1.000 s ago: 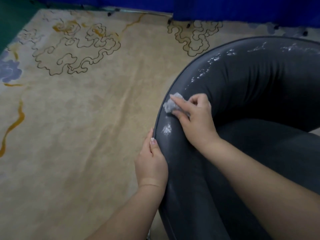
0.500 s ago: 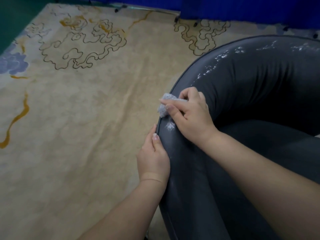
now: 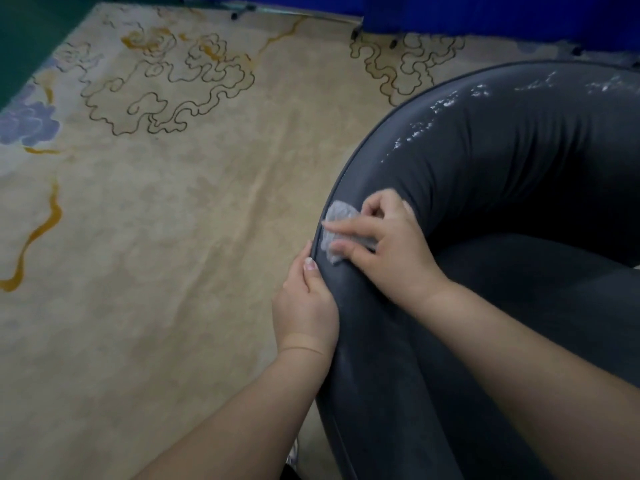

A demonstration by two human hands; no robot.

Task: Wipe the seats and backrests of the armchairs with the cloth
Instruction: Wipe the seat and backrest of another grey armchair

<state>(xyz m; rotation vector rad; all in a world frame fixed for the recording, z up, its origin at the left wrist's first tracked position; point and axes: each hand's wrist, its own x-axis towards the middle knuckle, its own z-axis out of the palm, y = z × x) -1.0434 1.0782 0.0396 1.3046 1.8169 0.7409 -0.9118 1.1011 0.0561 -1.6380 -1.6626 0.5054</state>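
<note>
A dark grey armchair [image 3: 485,174] with a curved, padded backrest fills the right side of the head view. White smears [image 3: 446,105] run along the top of the backrest further round. My right hand [image 3: 384,247] pinches a small crumpled grey cloth [image 3: 337,230] and presses it on the backrest's outer edge. Just below it, my left hand [image 3: 306,306] grips the piped edge of the backrest, thumb on top and fingers hidden behind. The seat [image 3: 540,299] lies to the right of my right arm.
A beige carpet [image 3: 166,237] with cloud outlines, gold streaks and a blue flower covers the floor to the left. A blue curtain [image 3: 485,12] hangs along the far edge. Green floor [image 3: 24,39] shows at the top left corner.
My right hand has slid the cloth down the backrest edge toward my left hand, over the white smear that lay below it. My left hand has kept its grip.
</note>
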